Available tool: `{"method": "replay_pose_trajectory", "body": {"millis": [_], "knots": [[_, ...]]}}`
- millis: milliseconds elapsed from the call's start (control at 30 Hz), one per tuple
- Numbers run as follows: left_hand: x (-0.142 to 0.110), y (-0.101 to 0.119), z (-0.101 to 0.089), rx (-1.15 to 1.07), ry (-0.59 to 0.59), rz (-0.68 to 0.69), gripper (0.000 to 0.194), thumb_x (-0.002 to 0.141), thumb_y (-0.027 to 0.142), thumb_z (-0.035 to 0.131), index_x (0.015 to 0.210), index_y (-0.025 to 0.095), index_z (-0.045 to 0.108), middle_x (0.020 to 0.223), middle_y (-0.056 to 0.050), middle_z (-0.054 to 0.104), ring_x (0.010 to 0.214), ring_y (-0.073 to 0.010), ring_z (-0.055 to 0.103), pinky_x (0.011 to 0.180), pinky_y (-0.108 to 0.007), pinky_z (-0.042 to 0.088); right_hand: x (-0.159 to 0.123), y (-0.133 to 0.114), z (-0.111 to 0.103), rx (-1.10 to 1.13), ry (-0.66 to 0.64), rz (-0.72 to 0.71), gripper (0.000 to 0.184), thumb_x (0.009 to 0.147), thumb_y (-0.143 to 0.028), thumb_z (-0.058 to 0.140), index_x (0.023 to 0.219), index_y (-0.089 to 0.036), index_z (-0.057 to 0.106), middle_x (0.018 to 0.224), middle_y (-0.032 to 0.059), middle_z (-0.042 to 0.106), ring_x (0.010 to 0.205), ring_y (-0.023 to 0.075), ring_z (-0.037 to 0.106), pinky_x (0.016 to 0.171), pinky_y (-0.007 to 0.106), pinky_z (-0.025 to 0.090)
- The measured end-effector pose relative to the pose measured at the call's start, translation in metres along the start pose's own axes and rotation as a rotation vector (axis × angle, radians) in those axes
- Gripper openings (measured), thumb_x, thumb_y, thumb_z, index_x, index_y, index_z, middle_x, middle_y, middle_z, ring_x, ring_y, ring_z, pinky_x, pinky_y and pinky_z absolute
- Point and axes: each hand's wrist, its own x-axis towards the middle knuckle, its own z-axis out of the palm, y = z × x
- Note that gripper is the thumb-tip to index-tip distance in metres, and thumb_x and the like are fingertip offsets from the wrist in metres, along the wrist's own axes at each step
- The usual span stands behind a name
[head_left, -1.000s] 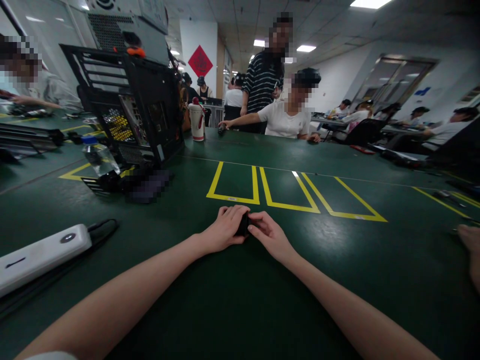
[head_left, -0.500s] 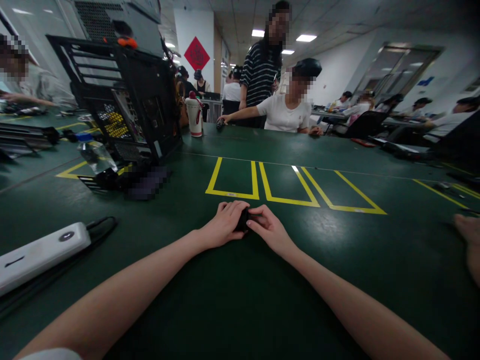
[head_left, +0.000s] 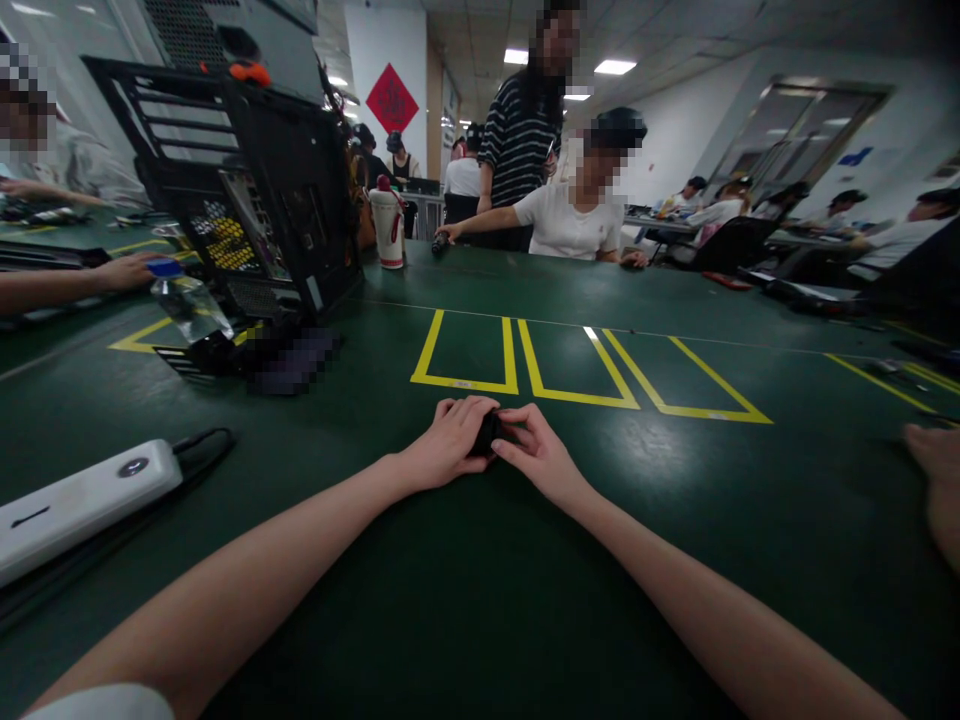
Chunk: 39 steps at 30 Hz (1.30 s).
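A small black object [head_left: 487, 434] rests low over the green table [head_left: 480, 600], between my two hands; its kind cannot be made out. My left hand [head_left: 455, 437] is wrapped over its left side and top, hiding much of it. From the right, my right hand [head_left: 535, 449] pinches the object's edge between thumb and fingertips. Just beyond my hands, yellow tape outlines [head_left: 463, 384] mark the table top.
At the left stand a black computer case [head_left: 300, 200], a clear bottle with a blue cap [head_left: 191, 305] and a white cup [head_left: 388, 228]. A white device with a cable [head_left: 97, 500] lies near my left arm. Another person's hand [head_left: 934, 470] is at the right edge.
My hands stay in nearly the same place around the black object. A co-worker's arm has come into view at the left, near the bottle. The view has shifted slightly.
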Motion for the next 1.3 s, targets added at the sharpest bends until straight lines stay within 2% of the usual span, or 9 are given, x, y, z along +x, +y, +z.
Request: {"method": "replay_pose_trajectory", "body": {"millis": [100, 200, 300, 433, 600, 767, 933, 1167, 1300], "knots": [[-0.0001, 0.0004, -0.0009, -0.012, 0.001, 0.002, 0.057, 0.077, 0.025, 0.058, 0.124, 0.021, 0.025, 0.123, -0.011, 0.044, 0.113, -0.027, 0.044, 0.096, -0.046, 0.029, 0.0006, 0.0002, 0.0, -0.028, 0.026, 0.01, 0.019, 0.078, -0.022, 0.058, 0.094, -0.024, 0.049, 0.101, 0.0005, 0.054, 0.101, 0.0178, 0.057, 0.087, 0.037, 0.05], [0.0003, 0.0012, -0.0022, -0.021, -0.007, -0.005, 0.056, 0.077, 0.025, 0.058, 0.123, 0.021, 0.026, 0.122, -0.011, 0.044, 0.113, -0.0269, 0.044, 0.096, -0.046, 0.029, 0.0009, -0.0002, -0.0012, -0.091, 0.038, 0.009, 0.028, 0.076, -0.021, 0.061, 0.101, -0.025, 0.048, 0.107, 0.0016, 0.053, 0.107, 0.0192, 0.054, 0.091, 0.039, 0.048], [0.0011, 0.001, -0.0018, -0.017, -0.018, -0.003, 0.056, 0.077, 0.025, 0.057, 0.123, 0.02, 0.026, 0.122, -0.011, 0.044, 0.113, -0.0266, 0.043, 0.096, -0.045, 0.029, -0.0002, -0.0006, -0.0027, -0.146, 0.006, 0.019, 0.03, 0.077, -0.021, 0.06, 0.105, -0.025, 0.049, 0.111, 0.0027, 0.052, 0.11, 0.0194, 0.051, 0.094, 0.04, 0.046], [0.0019, -0.0002, 0.0005, 0.007, -0.01, 0.001, 0.059, 0.075, 0.022, 0.059, 0.123, 0.019, 0.025, 0.122, -0.012, 0.043, 0.113, -0.0271, 0.043, 0.096, -0.045, 0.029, -0.0018, 0.0004, -0.0027, -0.085, -0.062, -0.024, 0.03, 0.075, -0.017, 0.061, 0.101, -0.026, 0.049, 0.106, 0.0005, 0.053, 0.109, 0.0176, 0.053, 0.093, 0.037, 0.046], [0.0014, 0.0005, -0.0009, 0.004, -0.006, 0.003, 0.056, 0.076, 0.023, 0.058, 0.122, 0.019, 0.026, 0.121, -0.011, 0.044, 0.112, -0.0264, 0.043, 0.095, -0.044, 0.029, 0.0005, 0.0027, -0.001, -0.064, -0.01, -0.033, 0.022, 0.076, -0.021, 0.061, 0.095, -0.025, 0.051, 0.099, -0.0002, 0.056, 0.098, 0.0167, 0.059, 0.086, 0.035, 0.05], [0.0013, 0.0017, -0.0027, -0.015, -0.012, 0.007, 0.056, 0.076, 0.023, 0.058, 0.122, 0.02, 0.026, 0.12, -0.011, 0.045, 0.11, -0.0259, 0.044, 0.095, -0.043, 0.03, 0.0003, 0.0009, -0.0022, -0.129, -0.032, 0.019, 0.035, 0.077, -0.019, 0.059, 0.11, -0.025, 0.047, 0.113, 0.0032, 0.052, 0.11, 0.0186, 0.052, 0.097, 0.04, 0.043], [0.0017, 0.0025, -0.003, -0.02, -0.017, 0.002, 0.056, 0.075, 0.022, 0.059, 0.121, 0.02, 0.026, 0.12, -0.011, 0.044, 0.112, -0.026, 0.043, 0.095, -0.043, 0.029, -0.0026, -0.0024, -0.0023, -0.143, -0.078, -0.073, 0.035, 0.075, -0.013, 0.06, 0.105, -0.025, 0.049, 0.109, 0.0013, 0.051, 0.111, 0.0175, 0.051, 0.1, 0.039, 0.041], [0.0015, 0.003, -0.0035, -0.022, -0.018, -0.009, 0.052, 0.077, 0.025, 0.057, 0.12, 0.021, 0.028, 0.12, -0.011, 0.045, 0.111, -0.0263, 0.045, 0.095, -0.044, 0.029, -0.0005, -0.0036, -0.0008, -0.115, -0.023, -0.032, 0.017, 0.079, -0.021, 0.056, 0.096, -0.024, 0.053, 0.099, 0.001, 0.055, 0.098, 0.0173, 0.057, 0.087, 0.037, 0.05], [0.0019, 0.0023, -0.003, -0.027, -0.018, -0.001, 0.054, 0.076, 0.024, 0.058, 0.12, 0.02, 0.028, 0.12, -0.01, 0.045, 0.11, -0.0254, 0.045, 0.095, -0.043, 0.029, -0.0009, -0.0016, -0.0007, -0.139, -0.011, -0.003, 0.032, 0.078, -0.019, 0.058, 0.108, -0.025, 0.048, 0.112, 0.0033, 0.052, 0.109, 0.0189, 0.052, 0.094, 0.04, 0.045]]}}
